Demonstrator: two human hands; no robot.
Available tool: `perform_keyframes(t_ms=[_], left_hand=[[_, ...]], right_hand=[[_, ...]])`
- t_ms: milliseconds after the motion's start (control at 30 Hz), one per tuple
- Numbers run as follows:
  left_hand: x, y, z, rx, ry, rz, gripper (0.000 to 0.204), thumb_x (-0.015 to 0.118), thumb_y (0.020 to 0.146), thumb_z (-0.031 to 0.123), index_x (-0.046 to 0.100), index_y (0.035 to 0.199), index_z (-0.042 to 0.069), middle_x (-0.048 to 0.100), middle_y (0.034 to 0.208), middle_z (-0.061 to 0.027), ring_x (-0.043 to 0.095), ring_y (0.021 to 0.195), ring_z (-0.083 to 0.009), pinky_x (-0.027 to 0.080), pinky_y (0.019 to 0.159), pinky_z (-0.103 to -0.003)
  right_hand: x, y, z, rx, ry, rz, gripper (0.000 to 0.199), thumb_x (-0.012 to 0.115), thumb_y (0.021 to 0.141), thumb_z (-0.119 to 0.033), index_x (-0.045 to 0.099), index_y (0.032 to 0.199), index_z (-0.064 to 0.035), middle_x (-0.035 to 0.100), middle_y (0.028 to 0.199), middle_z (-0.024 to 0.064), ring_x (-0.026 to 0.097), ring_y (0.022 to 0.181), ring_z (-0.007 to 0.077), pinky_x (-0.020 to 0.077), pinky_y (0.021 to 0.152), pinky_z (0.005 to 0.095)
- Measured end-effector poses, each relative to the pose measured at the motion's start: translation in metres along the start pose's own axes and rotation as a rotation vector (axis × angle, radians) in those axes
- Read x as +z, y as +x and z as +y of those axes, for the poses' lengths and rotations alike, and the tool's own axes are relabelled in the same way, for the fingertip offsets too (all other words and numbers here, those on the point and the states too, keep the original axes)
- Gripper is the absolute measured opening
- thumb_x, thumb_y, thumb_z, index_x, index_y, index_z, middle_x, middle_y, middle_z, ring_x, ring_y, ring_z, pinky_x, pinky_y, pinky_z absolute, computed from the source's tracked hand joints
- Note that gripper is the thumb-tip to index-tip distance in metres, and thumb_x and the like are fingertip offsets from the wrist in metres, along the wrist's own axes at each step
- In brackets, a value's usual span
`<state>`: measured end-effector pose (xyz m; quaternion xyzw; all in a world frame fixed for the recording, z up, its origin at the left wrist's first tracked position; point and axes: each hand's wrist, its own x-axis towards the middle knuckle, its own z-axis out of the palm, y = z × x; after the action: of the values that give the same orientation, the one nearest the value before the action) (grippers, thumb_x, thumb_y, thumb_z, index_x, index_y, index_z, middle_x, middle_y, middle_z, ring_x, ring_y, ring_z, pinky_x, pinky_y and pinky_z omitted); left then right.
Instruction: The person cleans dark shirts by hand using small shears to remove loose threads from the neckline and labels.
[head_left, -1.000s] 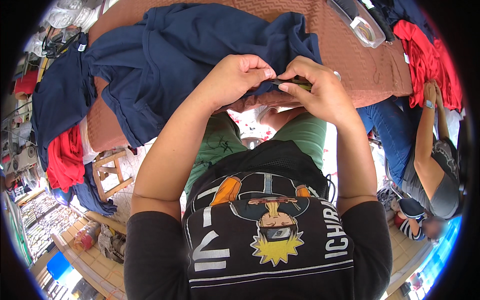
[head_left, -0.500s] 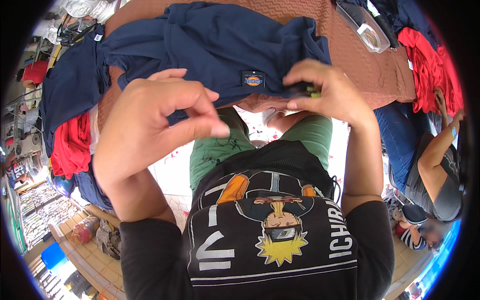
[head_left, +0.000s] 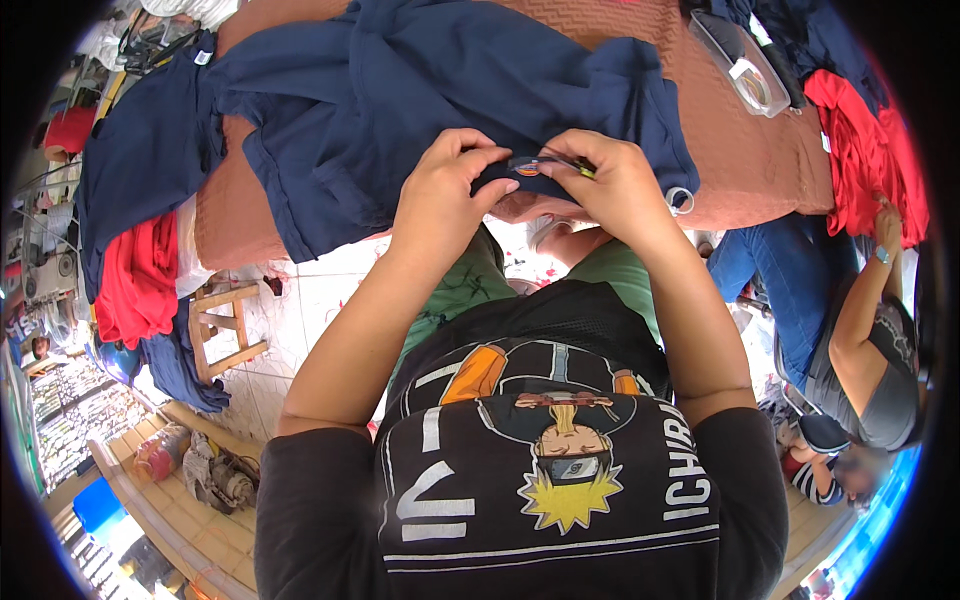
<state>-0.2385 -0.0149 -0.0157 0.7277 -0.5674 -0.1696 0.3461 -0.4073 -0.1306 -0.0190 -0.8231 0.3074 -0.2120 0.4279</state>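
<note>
A navy blue garment [head_left: 470, 75] lies spread on the cloth-covered table in front of me, with a small dark label [head_left: 524, 169] at its near edge. My left hand [head_left: 447, 185] is closed at the left end of this label, thumb and fingertips pinching the garment's edge. At the label's right end is my right hand [head_left: 610, 180], closed round a slim black and yellow-green tool [head_left: 586, 171]. Most of that tool is hidden by the fingers, so its exact kind does not show. Its dark tip lies along the label.
A brown textured cloth [head_left: 745, 180] covers the table. At the far right stands a clear plastic box [head_left: 742, 65]. Navy [head_left: 150, 150] and red garments [head_left: 140, 280] hang at the left. On the right a person [head_left: 860, 320] handles red fabric [head_left: 870, 150]. A wooden stool [head_left: 232, 322] stands lower left.
My left hand has come right and away from me, down onto the garment's edge. My right hand has moved left, bringing the tool to the label. The label is now bent between them.
</note>
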Motion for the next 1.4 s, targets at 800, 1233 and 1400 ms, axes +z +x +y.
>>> perform_keyframes(t_ms=[800,1233,1400], left_hand=[[-0.017,0.016,-0.02,-0.263,-0.424,-0.136,0.021,0.061,0.098,0.018,0.067,0.1,-0.001,0.072,0.088,-0.005,0.064,0.075,-0.009,0.05,0.071,-0.023],[-0.028,0.014,-0.004,-0.117,-0.296,-0.177,0.021,0.061,0.096,0.02,0.07,0.09,0.002,0.069,0.088,-0.0064,0.063,0.077,-0.0111,0.049,0.07,-0.025],[-0.09,0.019,0.017,0.565,-0.286,-0.276,0.054,0.045,0.102,0.035,0.065,0.063,0.002,0.064,0.088,-0.0114,0.056,0.078,-0.0198,0.042,0.069,-0.031]], right_hand=[[0.012,-0.003,-0.025,-0.156,-0.086,-0.011,0.017,0.067,0.088,-0.017,0.064,0.099,-0.0043,0.067,0.093,0.0118,0.066,0.081,0.0338,0.0517,0.07,0.0402],[0.011,0.0,-0.03,-0.187,-0.221,-0.043,0.016,0.066,0.088,-0.019,0.064,0.097,-0.0065,0.066,0.089,0.0109,0.065,0.078,0.0343,0.0513,0.068,0.0425],[-0.011,-0.005,-0.035,-0.229,-0.252,0.035,0.019,0.068,0.086,-0.017,0.064,0.101,-0.0069,0.066,0.091,0.01,0.067,0.079,0.0326,0.0522,0.068,0.0398]])
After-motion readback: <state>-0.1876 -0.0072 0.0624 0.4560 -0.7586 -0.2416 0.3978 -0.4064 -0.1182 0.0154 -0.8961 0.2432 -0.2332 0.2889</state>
